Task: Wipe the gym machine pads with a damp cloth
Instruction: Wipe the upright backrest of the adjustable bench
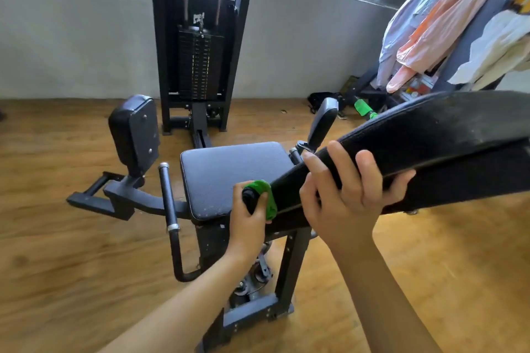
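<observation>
At the lower end of the tilted back pad (430, 135), the green cloth (265, 195) is sitting bunched against the pad's edge, just above the rear of the seat pad (229, 175). Left hand (249, 218) is curling its fingers round the cloth and a black knob (249, 197) together. Right hand (347, 195) is gripping the back pad's near edge, fingers wrapping over the top face, thumb under the edge. Back pad is slanting up toward the right of the view. Left thigh pad (134, 129) is standing upright on its arm beside the seat; right thigh pad (324, 120) is showing partly behind the back pad. Beyond, the weight stack (200, 66) is standing against a grey wall (71, 37). Clothes (430, 28) are hanging at far right. A green bottle (364, 108) is lying on the wooden floor (57, 252) below them.
</observation>
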{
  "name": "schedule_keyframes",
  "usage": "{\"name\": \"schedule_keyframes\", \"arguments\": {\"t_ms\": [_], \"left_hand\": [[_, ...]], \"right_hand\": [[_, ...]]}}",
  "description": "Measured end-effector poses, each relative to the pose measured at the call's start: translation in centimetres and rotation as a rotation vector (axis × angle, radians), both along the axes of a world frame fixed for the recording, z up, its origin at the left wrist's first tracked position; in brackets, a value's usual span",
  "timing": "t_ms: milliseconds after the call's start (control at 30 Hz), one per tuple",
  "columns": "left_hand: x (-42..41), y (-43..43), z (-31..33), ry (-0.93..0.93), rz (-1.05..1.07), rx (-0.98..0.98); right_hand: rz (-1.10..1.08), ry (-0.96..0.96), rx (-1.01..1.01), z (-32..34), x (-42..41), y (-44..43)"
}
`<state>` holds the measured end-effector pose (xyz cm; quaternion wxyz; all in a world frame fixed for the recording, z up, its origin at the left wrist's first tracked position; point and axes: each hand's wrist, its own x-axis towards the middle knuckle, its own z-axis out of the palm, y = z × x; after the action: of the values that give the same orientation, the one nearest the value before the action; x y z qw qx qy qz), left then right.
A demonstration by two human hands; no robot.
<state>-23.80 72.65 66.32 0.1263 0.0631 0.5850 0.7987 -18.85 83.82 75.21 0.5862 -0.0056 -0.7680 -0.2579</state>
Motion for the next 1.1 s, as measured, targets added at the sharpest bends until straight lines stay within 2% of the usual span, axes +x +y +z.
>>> {"name": "schedule_keyframes", "arguments": {"t_ms": [200, 433, 633, 733, 967, 1100], "left_hand": [[-1.6, 0.0, -3.0, -0.120, 0.005, -0.150], [-0.4, -0.7, -0.5, 0.002, -0.128, 0.000], [-1.0, -1.3, -0.8, 0.069, -0.218, 0.017], [-2.1, -1.3, -2.1, 0.118, -0.230, -0.022], [-5.4, -1.7, -7.3, -0.173, -0.249, -0.214], [-5.6, -1.9, -7.8, -0.210, -0.294, -0.221]], "right_hand": [[-0.043, -0.010, 0.008, 0.0, 0.2, 0.0], [-0.095, -0.020, -0.039, 0.1, 0.1, -0.7], [-0.185, -0.097, -0.257, 0.1, 2.0, -4.7], [-0.200, -0.146, -0.285, -1.0, 2.3, -7.5], [-0.361, -0.405, -0.238, -3.3, -1.5, -7.2], [-0.547, -0.371, -0.109, -4.6, -3.0, -5.8]]}}
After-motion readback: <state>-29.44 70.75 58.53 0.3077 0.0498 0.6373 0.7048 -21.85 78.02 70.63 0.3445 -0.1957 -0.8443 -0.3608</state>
